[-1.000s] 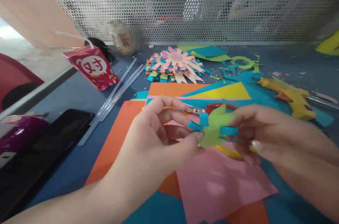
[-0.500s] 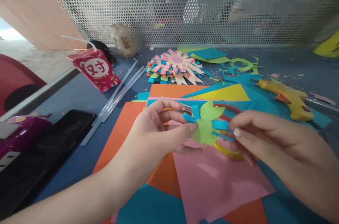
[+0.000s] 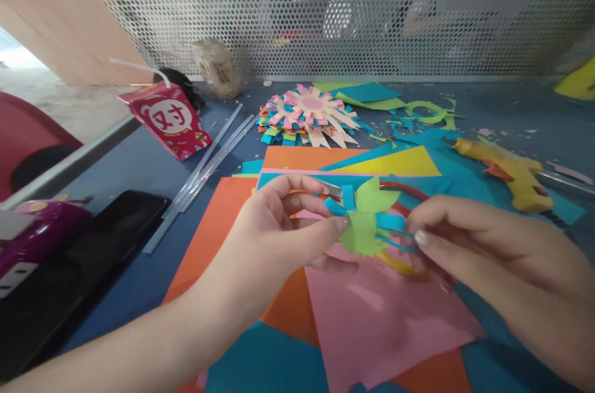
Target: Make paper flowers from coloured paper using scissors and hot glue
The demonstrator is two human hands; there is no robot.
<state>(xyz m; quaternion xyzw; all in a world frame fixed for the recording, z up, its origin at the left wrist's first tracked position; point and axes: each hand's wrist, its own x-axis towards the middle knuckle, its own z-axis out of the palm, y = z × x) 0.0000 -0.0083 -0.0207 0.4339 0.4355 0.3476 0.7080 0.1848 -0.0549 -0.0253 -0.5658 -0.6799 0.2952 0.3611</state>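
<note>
My left hand [image 3: 297, 232] pinches a green and blue paper flower [image 3: 365, 229] by its left side, between thumb and fingers. Its pale green centre carries a leaf-shaped flap on top and blue strips standing out at the sides. On the right, the fingertips of my right hand [image 3: 446, 238] close on the ends of the blue strips. Behind the flower lies a pair of scissors [image 3: 404, 189] with red and yellow handles, mostly covered by my hands. Beneath are sheets of coloured paper, among them a pink sheet [image 3: 385, 325] and an orange sheet [image 3: 204, 238].
Finished-looking fringed paper flowers [image 3: 307, 111] lie in a pile behind the sheets. A yellow glue gun [image 3: 506, 173] rests at the right. To the left are clear glue sticks [image 3: 199, 176], a red drink carton [image 3: 167, 120] and a black phone [image 3: 93, 269]. A perforated metal screen [image 3: 279, 8] stands at the back.
Both hands and the paper flower have shifted very slightly to the right in view. Their grip looks the same.
</note>
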